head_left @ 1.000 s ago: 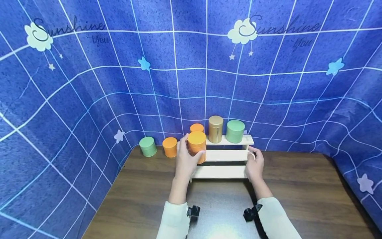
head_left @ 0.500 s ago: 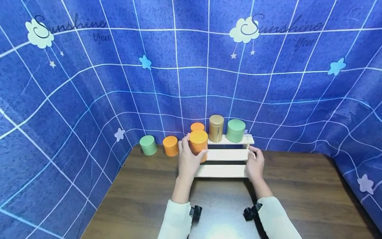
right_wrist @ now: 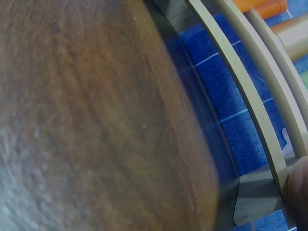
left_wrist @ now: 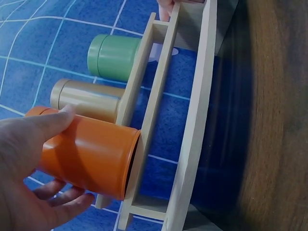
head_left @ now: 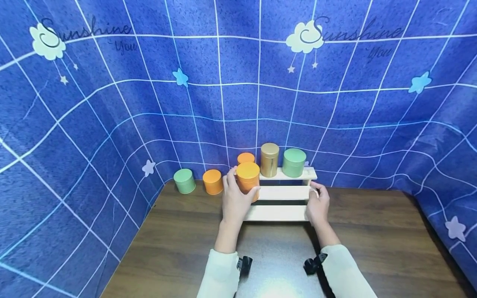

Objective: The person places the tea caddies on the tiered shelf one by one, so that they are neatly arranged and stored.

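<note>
My left hand [head_left: 235, 200] holds a tall orange canister [head_left: 247, 177], thumb on one side and fingers round the other. In the left wrist view, the base of this orange canister [left_wrist: 91, 151] is at the middle board of a pale wooden three-tier rack [left_wrist: 195, 115], near its left end; whether its whole base rests there I cannot tell. My right hand [head_left: 319, 205] grips the right end of the rack. On the top tier stand a gold canister [head_left: 269, 160], a green canister [head_left: 294, 163] and a partly hidden orange canister [head_left: 246, 157].
Left of the rack, a green canister [head_left: 184, 181] and a short orange canister [head_left: 213, 182] stand on the brown wooden table [head_left: 179, 236]. A blue gridded cloth [head_left: 238, 99] hangs behind and at both sides. The rack's lowest tier [head_left: 277, 213] faces me.
My left hand has shifted slightly right with the orange canister, mostly in the first half second. My right hand stays on the rack's end.
</note>
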